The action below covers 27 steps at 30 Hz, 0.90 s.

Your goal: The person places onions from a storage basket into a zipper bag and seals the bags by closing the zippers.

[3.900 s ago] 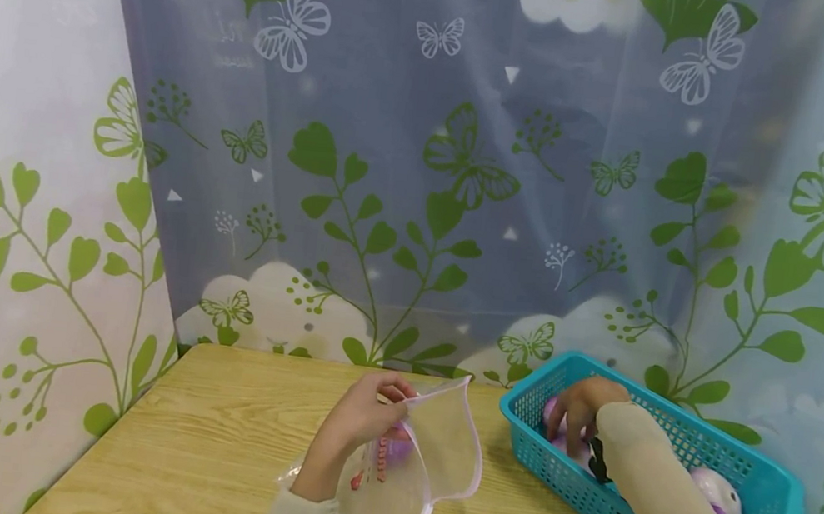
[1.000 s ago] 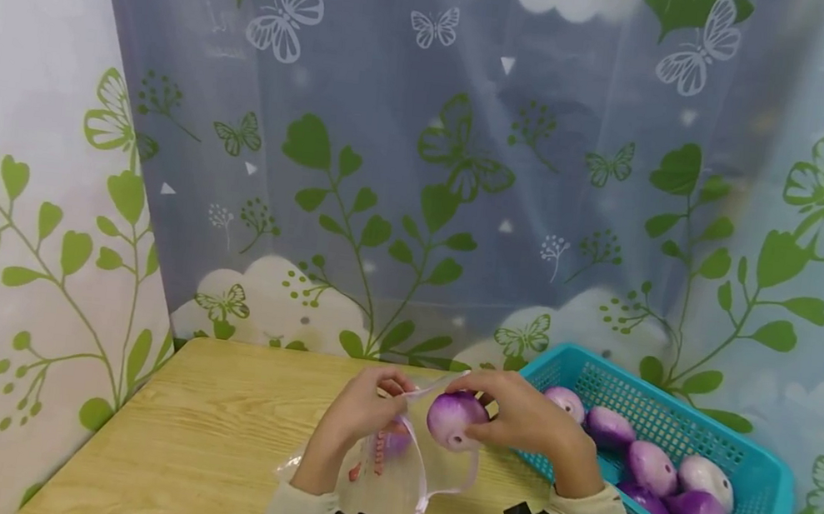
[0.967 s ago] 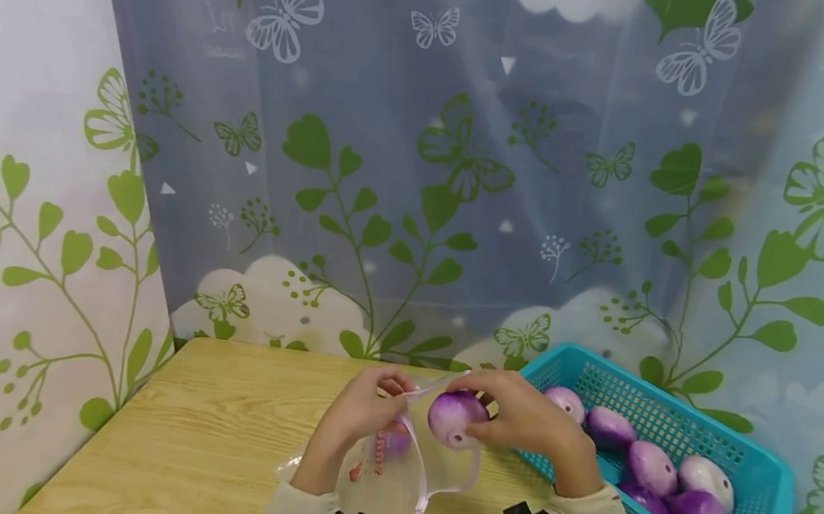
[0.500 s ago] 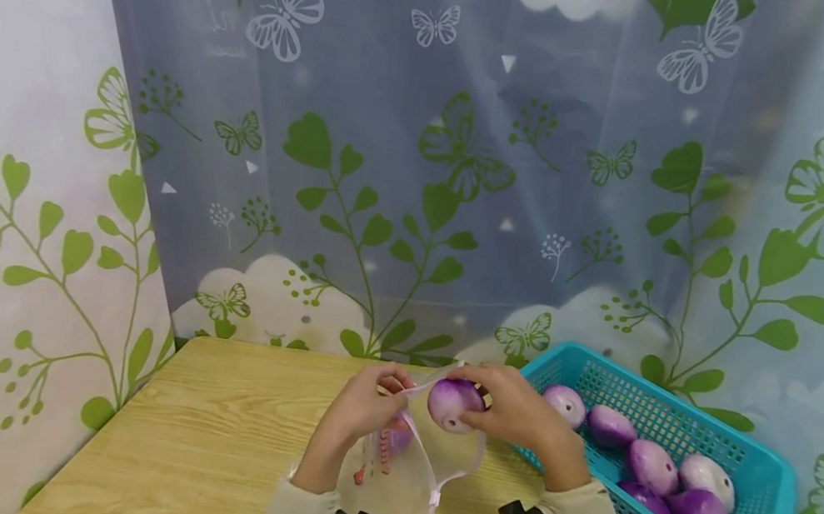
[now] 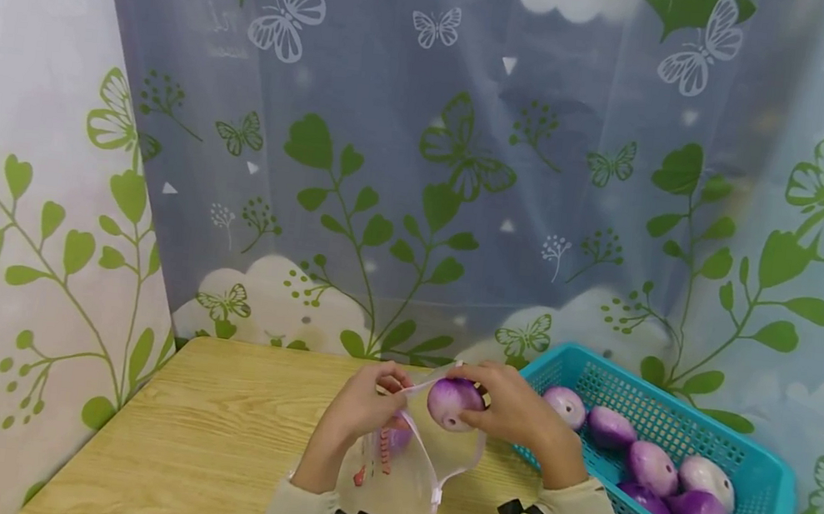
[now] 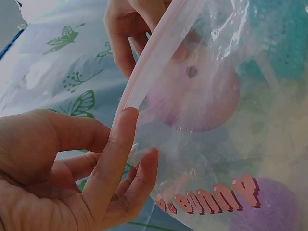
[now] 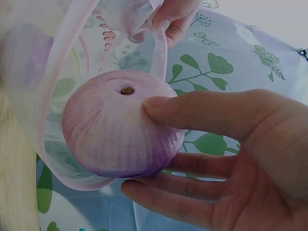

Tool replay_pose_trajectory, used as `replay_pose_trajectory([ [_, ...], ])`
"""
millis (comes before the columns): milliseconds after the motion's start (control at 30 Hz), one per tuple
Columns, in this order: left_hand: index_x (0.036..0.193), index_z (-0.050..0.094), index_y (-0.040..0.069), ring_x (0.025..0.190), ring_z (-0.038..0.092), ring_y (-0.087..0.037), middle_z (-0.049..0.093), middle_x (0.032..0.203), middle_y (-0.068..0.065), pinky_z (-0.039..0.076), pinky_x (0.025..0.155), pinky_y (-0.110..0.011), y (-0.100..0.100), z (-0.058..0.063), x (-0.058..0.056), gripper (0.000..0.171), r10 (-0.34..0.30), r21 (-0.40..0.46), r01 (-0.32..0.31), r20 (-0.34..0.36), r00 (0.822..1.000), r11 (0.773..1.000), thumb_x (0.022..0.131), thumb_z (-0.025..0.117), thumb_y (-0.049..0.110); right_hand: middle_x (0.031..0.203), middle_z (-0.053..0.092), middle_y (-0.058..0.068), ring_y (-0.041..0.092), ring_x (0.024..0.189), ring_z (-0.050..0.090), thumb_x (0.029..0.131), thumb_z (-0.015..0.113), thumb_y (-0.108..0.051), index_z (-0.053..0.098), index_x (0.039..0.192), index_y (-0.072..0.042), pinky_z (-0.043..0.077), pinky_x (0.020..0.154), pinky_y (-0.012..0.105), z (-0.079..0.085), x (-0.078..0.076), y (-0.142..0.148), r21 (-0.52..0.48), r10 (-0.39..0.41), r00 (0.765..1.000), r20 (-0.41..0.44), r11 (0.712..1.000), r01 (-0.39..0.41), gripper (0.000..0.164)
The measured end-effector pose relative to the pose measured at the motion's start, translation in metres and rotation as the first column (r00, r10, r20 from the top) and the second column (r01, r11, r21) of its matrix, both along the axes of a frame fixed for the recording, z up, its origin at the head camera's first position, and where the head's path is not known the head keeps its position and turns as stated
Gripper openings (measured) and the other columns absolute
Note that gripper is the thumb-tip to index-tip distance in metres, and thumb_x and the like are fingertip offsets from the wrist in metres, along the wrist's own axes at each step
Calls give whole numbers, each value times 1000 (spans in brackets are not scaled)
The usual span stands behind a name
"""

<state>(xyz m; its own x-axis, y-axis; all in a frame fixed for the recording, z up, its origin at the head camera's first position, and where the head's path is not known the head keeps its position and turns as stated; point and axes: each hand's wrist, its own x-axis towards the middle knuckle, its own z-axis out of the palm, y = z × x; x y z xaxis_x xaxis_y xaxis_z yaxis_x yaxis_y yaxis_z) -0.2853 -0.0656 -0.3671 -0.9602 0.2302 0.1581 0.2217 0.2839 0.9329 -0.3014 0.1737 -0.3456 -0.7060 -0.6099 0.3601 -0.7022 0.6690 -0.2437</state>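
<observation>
My left hand (image 5: 365, 403) pinches the pink-edged rim of a clear zip bag (image 5: 395, 490) with red lettering. In the left wrist view, the thumb and fingers hold the bag's zip edge (image 6: 144, 67). A purple onion (image 5: 455, 404) sits in the grip of my right hand (image 5: 520, 411), at the bag's open mouth. From the right wrist, the thumb lies on the onion (image 7: 122, 125) near its root end, with fingers beneath. Another purple onion (image 6: 267, 207) shows through the plastic inside the bag.
To the right, a teal plastic basket (image 5: 759, 469) stands on the wooden table (image 5: 213, 429), holding several purple onions (image 5: 652, 468). Patterned curtains (image 5: 371, 77) hang behind and at both sides.
My right hand has come out of the basket with an onion and over to the bag's mouth. Lately it has lifted slightly. My left hand has kept its hold on the bag.
</observation>
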Motion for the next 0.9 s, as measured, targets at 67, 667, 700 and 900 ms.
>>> replay_pose_trajectory([
  [67, 108, 65, -3, 69, 67, -18, 64, 104, -20, 64, 63, -35, 0, 0, 0, 15, 0, -3, 0, -2, 1000, 1000, 95, 59, -1, 122, 72, 15, 30, 105, 69, 88, 80, -13, 69, 128, -9, 59, 85, 42, 0, 0, 0, 5, -3, 1000, 12, 1000, 3, 42],
  [667, 106, 65, -4, 65, 67, -16, 63, 103, -21, 65, 66, -33, 0, -2, -6, 17, 26, 51, -26, -5, 1000, 998, 91, 57, -4, 116, 74, 10, 25, 100, 70, 89, 79, -14, 69, 127, -6, 61, 84, 37, 5, -4, 2, 18, 28, 998, 57, 999, -29, 41],
  [700, 106, 65, -4, 65, 67, -17, 63, 103, -21, 65, 66, -33, 0, -2, -6, 16, 27, 57, -27, -3, 1000, 998, 91, 57, -4, 117, 74, 10, 26, 100, 70, 90, 79, -14, 69, 127, -6, 61, 83, 37, 5, -4, 2, 18, 22, 997, 68, 1000, -23, 40],
  [900, 104, 65, -4, 72, 68, -20, 63, 108, -23, 64, 66, -31, 1, -3, -4, 14, 59, 52, -58, -19, 998, 997, 93, 58, -3, 122, 73, 14, 31, 101, 72, 97, 71, -18, 69, 127, -6, 62, 87, 45, 7, -1, 4, 17, -20, 991, 131, 1000, 18, 32],
])
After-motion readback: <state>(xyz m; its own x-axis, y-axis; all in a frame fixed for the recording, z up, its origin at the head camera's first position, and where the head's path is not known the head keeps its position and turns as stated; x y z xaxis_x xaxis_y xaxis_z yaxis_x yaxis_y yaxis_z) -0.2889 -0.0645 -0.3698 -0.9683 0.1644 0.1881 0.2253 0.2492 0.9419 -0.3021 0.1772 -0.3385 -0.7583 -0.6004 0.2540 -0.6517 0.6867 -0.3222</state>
